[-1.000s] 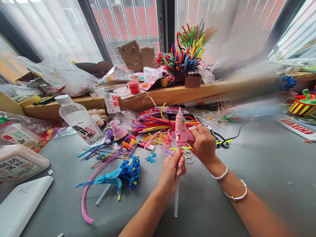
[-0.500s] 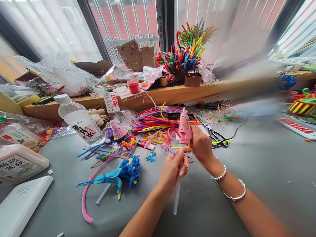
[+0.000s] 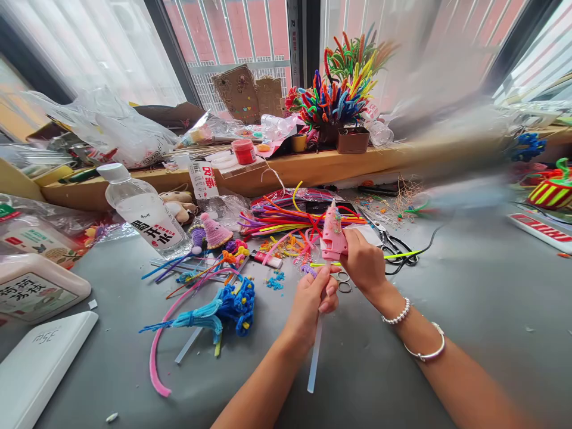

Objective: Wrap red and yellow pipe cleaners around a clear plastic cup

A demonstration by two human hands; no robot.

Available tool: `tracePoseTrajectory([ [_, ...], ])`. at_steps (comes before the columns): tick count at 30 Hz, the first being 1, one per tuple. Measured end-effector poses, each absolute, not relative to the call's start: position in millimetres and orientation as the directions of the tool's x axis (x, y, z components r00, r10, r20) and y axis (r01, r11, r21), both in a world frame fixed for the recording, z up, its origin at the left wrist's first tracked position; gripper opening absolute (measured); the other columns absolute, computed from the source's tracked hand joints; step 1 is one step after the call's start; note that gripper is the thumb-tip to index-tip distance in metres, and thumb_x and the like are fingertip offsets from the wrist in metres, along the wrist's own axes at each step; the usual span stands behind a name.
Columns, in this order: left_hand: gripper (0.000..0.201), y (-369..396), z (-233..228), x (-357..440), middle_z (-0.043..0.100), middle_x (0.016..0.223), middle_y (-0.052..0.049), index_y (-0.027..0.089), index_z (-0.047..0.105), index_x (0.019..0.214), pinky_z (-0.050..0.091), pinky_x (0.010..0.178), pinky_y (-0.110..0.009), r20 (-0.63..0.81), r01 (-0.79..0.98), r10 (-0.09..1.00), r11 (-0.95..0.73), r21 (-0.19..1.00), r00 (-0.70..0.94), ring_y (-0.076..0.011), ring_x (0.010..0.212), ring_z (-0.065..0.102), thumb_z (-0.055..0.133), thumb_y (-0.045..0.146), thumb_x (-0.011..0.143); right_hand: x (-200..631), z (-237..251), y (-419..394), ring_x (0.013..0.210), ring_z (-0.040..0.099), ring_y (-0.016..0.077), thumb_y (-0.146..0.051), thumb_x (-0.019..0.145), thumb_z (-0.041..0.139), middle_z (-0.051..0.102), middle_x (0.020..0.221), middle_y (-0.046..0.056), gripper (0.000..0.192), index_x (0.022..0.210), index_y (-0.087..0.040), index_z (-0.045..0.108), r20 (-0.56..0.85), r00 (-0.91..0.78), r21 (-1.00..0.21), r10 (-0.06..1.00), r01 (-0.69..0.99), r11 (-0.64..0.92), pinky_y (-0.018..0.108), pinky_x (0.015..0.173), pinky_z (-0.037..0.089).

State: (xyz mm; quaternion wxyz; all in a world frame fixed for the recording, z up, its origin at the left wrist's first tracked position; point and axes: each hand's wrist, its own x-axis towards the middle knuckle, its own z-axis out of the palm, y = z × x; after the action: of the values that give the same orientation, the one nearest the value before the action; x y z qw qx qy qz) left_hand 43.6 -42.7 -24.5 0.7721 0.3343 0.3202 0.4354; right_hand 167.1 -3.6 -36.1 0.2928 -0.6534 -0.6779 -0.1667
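Observation:
A pink glue gun (image 3: 333, 229) points up and away, with my right hand (image 3: 364, 259) closed around its handle. Just below its rear end, my left hand (image 3: 315, 295) grips a translucent glue stick (image 3: 315, 357), whose lower part sticks out beneath my fingers. The stick's upper end is at the back of the gun; how far it sits inside is hidden. Scissors (image 3: 395, 247) with dark handles lie beyond my right hand. Left of my hands is a bunch of blue pipe-cleaner flowers (image 3: 236, 307), with a curved pink pipe cleaner (image 3: 154, 357) beside it.
Loose pipe cleaners (image 3: 277, 217) lie in a pile behind the gun. A water bottle (image 3: 147, 214) and a white box-like device (image 3: 53, 363) stand at left. Along the back, a wooden ledge (image 3: 308, 167) carries pots of colourful pipe-cleaner plants (image 3: 335, 107). A black cord (image 3: 422, 253) trails at right.
The glue stick's lower end has swung slightly left, and the gun has tilted a little. Both hands keep their grips. The whole view has shifted slightly.

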Motion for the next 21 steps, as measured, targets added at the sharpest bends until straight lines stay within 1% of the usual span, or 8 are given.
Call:
tracePoseTrajectory([
  [3, 0.026, -41.2, -21.6, 46.8, 0.039, 0.046, 0.008, 0.012, 0.059, 0.081, 0.018, 0.037, -0.017, -0.178, -0.460, 0.888, 0.381, 0.802, 0.425, 0.0010, 0.031, 0.024, 0.056, 0.037, 0.075, 170.9, -32.2, -3.0, 0.056, 0.052, 0.0150, -0.020, 0.076, 0.045, 0.061, 0.079, 0.007, 0.017, 0.088, -0.014, 0.055, 0.598, 0.083, -0.184, 0.797, 0.982, 0.035, 0.024, 0.046, 0.024],
  [6, 0.028, -40.2, -19.9, 50.4, 0.046, 0.049, 0.006, 0.012, 0.060, 0.083, 0.023, 0.038, -0.018, -0.169, -0.425, 0.875, 0.379, 0.822, 0.453, -0.0007, 0.033, 0.031, 0.055, 0.038, 0.076, 175.1, -29.1, -2.7, 0.059, 0.053, 0.0157, -0.020, 0.077, 0.045, 0.062, 0.081, 0.008, 0.018, 0.091, -0.014, 0.055, 0.582, 0.144, -0.209, 0.800, 0.978, -0.024, 0.025, 0.047, 0.024],
  [9, 0.030, -40.6, -20.9, 51.8, 0.052, 0.050, 0.004, 0.011, 0.060, 0.084, 0.027, 0.037, -0.019, -0.199, -0.363, 0.876, 0.375, 0.853, 0.439, -0.0026, 0.032, 0.036, 0.057, 0.039, 0.074, 176.0, -29.1, -3.1, 0.060, 0.054, 0.0152, -0.018, 0.076, 0.046, 0.062, 0.084, 0.007, 0.017, 0.091, -0.014, 0.054, 0.562, 0.142, -0.211, 0.814, 0.977, -0.025, 0.025, 0.047, 0.024],
  [12, 0.030, -42.0, -24.3, 51.8, 0.055, 0.050, 0.002, 0.011, 0.059, 0.077, 0.030, 0.036, -0.020, -0.221, -0.340, 0.901, 0.354, 0.872, 0.372, -0.0049, 0.032, 0.041, 0.057, 0.041, 0.072, 173.3, -30.5, -3.6, 0.060, 0.053, 0.0146, -0.018, 0.076, 0.046, 0.062, 0.086, 0.006, 0.015, 0.088, -0.015, 0.054, 0.547, 0.121, -0.205, 0.828, 0.979, -0.007, 0.025, 0.047, 0.024],
  [16, 0.028, -43.1, -28.1, 51.6, 0.054, 0.048, 0.003, 0.012, 0.057, 0.069, 0.031, 0.036, -0.019, -0.189, -0.343, 0.931, 0.296, 0.892, 0.312, -0.0050, 0.031, 0.043, 0.057, 0.040, 0.071, 168.2, -32.3, -3.4, 0.059, 0.053, 0.0142, -0.023, 0.080, 0.042, 0.061, 0.085, 0.006, 0.016, 0.089, -0.015, 0.053, 0.505, 0.105, -0.180, 0.857, 0.984, -0.015, 0.026, 0.047, 0.023],
  [21, 0.024, -41.2, -26.4, 49.5, 0.048, 0.046, 0.006, 0.012, 0.057, 0.069, 0.029, 0.035, -0.017, -0.203, -0.324, 0.939, 0.291, 0.900, 0.277, -0.0030, 0.030, 0.038, 0.056, 0.035, 0.072, 164.3, -35.5, -1.3, 0.061, 0.054, 0.0142, -0.024, 0.082, 0.039, 0.059, 0.088, 0.005, 0.017, 0.091, -0.016, 0.051, 0.423, 0.075, -0.139, 0.903, 0.990, -0.017, 0.026, 0.047, 0.024],
])
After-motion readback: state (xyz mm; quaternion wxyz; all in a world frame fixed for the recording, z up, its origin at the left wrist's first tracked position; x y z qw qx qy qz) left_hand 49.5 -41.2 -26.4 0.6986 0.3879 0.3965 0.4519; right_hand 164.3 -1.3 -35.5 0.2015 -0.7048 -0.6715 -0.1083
